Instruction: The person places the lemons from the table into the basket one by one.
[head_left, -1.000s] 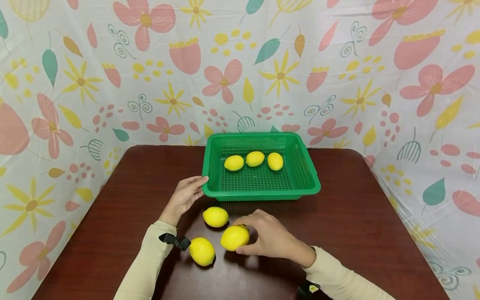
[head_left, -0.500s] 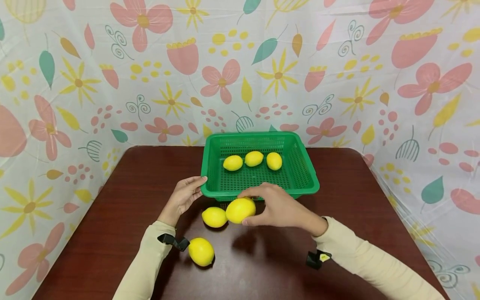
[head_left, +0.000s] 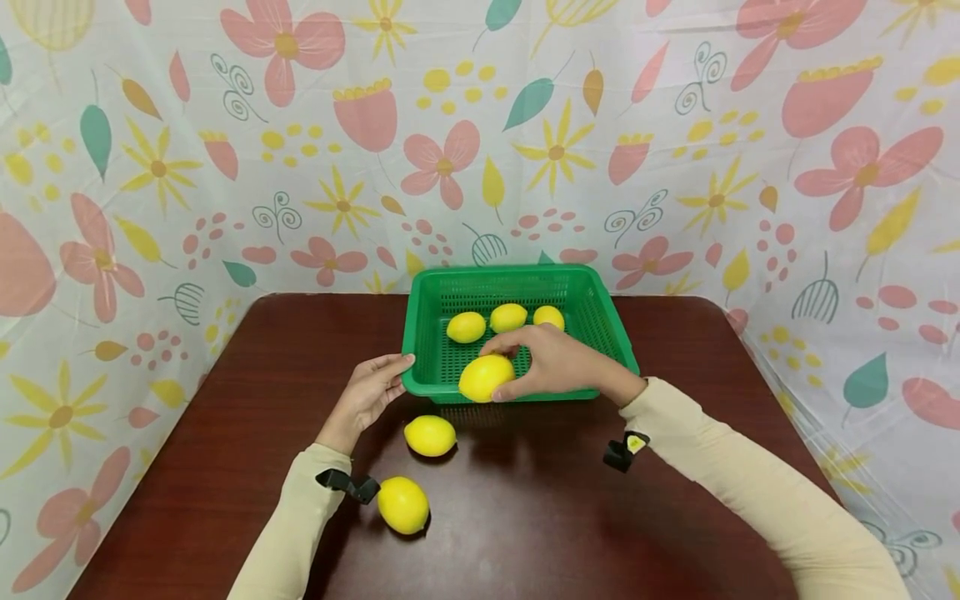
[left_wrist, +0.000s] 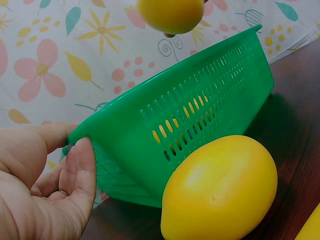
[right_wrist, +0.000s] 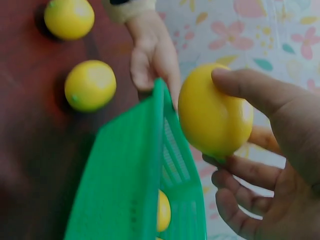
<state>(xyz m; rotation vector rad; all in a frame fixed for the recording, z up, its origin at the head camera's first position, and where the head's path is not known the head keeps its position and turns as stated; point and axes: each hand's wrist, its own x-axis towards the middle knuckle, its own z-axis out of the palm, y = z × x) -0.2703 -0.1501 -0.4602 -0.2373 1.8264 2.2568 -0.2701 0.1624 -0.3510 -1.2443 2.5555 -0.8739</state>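
Note:
My right hand (head_left: 558,362) grips a lemon (head_left: 486,377) between thumb and fingers, over the near rim of the green plastic basket (head_left: 517,390). In the right wrist view that held lemon (right_wrist: 212,112) is above the rim level. My left hand (head_left: 369,396) pinches the basket's near left corner; the left wrist view shows thumb and fingers on its rim (left_wrist: 107,107). Inside the basket, a left lemon (head_left: 466,327), a middle lemon (head_left: 508,317) and a right lemon (head_left: 550,317) lie toward the back; the right one is partly hidden by my right hand.
Two more lemons lie on the dark wooden table (head_left: 262,433): one lemon (head_left: 431,436) just in front of the basket, another lemon (head_left: 403,506) nearer, beside my left wrist. A flower-printed cloth (head_left: 450,125) hangs behind the table and along both sides.
My right hand has lifted the lemon off the table and carried it forward over the basket's near rim. The left hand keeps its hold on the corner.

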